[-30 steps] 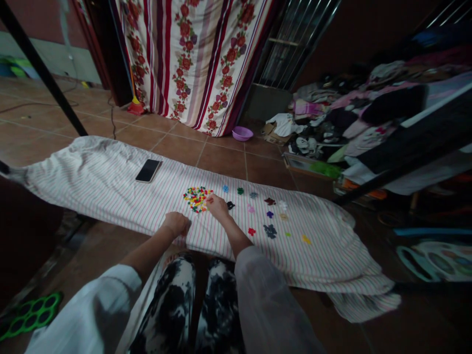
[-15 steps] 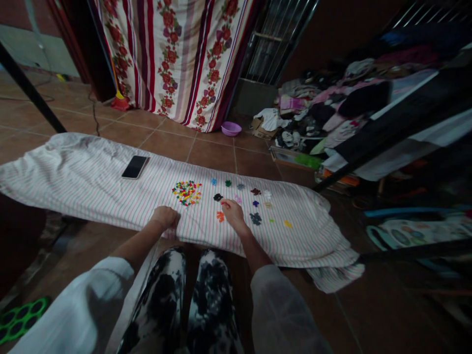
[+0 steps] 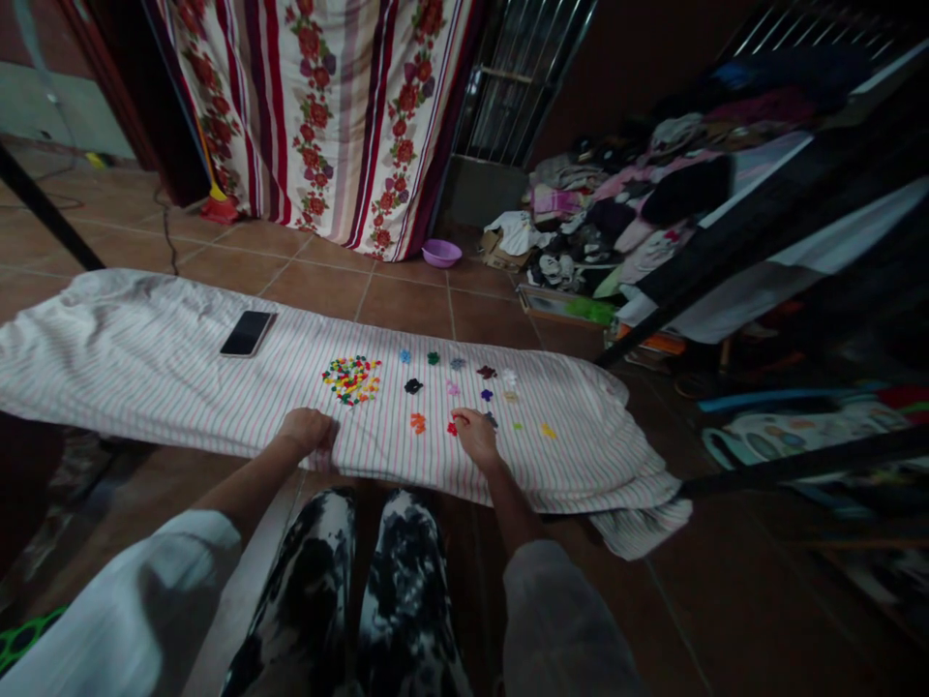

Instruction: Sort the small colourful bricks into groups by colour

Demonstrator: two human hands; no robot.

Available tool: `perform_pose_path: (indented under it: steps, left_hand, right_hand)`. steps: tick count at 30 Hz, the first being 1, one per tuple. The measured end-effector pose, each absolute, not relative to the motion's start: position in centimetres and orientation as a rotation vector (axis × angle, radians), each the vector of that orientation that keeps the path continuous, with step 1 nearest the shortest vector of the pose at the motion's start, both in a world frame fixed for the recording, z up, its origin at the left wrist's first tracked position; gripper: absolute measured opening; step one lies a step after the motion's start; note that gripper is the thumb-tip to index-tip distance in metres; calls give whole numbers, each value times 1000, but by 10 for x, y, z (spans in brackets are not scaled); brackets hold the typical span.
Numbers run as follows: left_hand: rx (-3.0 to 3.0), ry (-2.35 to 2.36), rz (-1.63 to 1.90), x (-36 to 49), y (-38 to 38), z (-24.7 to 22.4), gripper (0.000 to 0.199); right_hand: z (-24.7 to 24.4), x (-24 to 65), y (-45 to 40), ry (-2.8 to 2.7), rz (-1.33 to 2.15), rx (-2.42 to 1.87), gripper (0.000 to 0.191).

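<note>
Left hand [image 3: 306, 430] rests curled on the striped sheet [image 3: 145, 329] as a brace, I'd say; right hand [image 3: 475, 436] sits at a red piece [image 3: 452, 428], grip unclear to me.

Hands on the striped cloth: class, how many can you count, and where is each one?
2. The left hand rests on the near edge of the striped cloth; the right hand lies further along, beside a red piece.
</note>
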State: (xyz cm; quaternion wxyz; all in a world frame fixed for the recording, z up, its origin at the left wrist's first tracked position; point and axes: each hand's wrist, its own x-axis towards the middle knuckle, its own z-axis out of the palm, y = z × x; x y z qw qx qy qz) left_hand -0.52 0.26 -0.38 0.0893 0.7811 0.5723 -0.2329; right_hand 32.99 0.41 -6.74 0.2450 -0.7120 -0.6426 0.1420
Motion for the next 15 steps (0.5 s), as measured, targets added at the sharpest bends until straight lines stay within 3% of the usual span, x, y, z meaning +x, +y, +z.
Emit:
perform_pose_path:
  steps: [15]
  left_hand:
    - [2313,1721,-683,-6,4,-7,26]
  right_hand:
    - [-79,332,-1,-1814,313,-1915,42]
